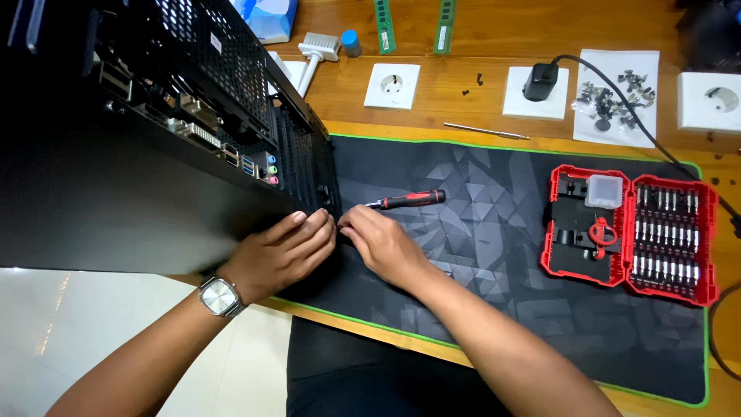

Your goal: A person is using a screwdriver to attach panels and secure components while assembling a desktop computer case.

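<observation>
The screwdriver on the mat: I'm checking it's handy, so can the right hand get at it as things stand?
Probably yes. The screwdriver lies in the open on the mat, just beyond the right hand, with nothing between them. That hand's fingers are at the computer case's corner.

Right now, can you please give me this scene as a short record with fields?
Left hand: wears a wristwatch, fingers on the lower rear corner of the black computer case
Right hand: fingertips at the same corner, holds no tool
Screwdriver: red and black, lies on the mat just beyond the right hand
Mat: dark desk mat with a green edge
Bit set: open red case, on the right of the mat
Loose screws: on white paper, on the wooden desk
</observation>
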